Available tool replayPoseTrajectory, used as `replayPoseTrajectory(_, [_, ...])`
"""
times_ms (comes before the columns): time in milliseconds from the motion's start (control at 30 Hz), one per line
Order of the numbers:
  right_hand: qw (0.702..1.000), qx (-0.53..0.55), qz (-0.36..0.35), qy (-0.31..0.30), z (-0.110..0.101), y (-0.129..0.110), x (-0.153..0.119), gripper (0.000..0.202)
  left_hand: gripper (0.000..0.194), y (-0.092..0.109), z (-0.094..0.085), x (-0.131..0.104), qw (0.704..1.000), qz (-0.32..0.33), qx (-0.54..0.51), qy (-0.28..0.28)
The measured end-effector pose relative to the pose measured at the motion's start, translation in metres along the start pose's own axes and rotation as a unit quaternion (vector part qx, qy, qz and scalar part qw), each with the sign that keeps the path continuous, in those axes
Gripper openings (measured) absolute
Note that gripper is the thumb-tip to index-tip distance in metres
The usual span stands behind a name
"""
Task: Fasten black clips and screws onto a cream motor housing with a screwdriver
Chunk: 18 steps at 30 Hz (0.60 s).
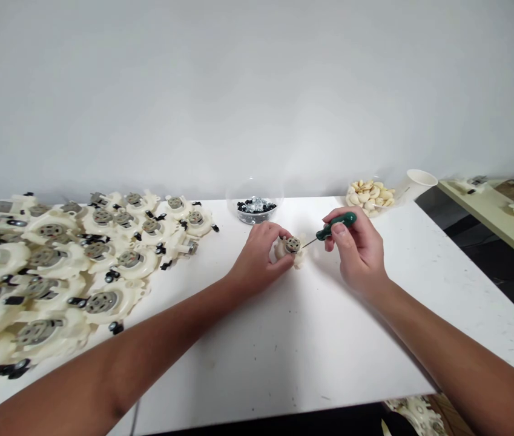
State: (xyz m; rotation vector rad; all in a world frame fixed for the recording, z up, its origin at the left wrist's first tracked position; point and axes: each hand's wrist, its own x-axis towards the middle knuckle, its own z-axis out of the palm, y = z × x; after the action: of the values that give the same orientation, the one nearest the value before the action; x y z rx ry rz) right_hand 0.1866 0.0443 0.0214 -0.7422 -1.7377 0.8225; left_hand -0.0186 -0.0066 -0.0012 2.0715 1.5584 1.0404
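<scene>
My left hand (263,254) is closed around the side of a small cream plastic motor housing (299,259) with a round grey motor (292,244) on top, low over the white table. My right hand (359,251) grips a screwdriver (336,226) by its green handle. The thin shaft slants down and left, its tip at the right edge of the motor housing. Whether the tip touches a screw is too small to tell. Beyond my left hand stands a clear round bowl (257,216) holding small black parts and shiny metal screws.
Many similar cream motor housings (115,260) with black fittings crowd the left of the white table (247,357). At the back right are a clear container of cream curved pieces (369,196) and a tilted white cup (420,180). Another table (497,212) bearing housings stands at right.
</scene>
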Motion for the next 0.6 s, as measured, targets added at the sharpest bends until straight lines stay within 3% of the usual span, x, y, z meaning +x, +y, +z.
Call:
replayPoseTrajectory(267, [0.997,-0.011,0.012,-0.073,-0.0024,-0.0011,-0.0027,0.018,0.019,0.0003,0.0011,-0.0006,1.000,0.001,0.004,0.001])
replayPoseTrajectory(600, [0.997,0.008,0.013,-0.071,-0.0014,-0.0002,-0.0030,0.021,0.021,0.0001,0.0016,-0.0001,1.000,0.002,0.001,0.007])
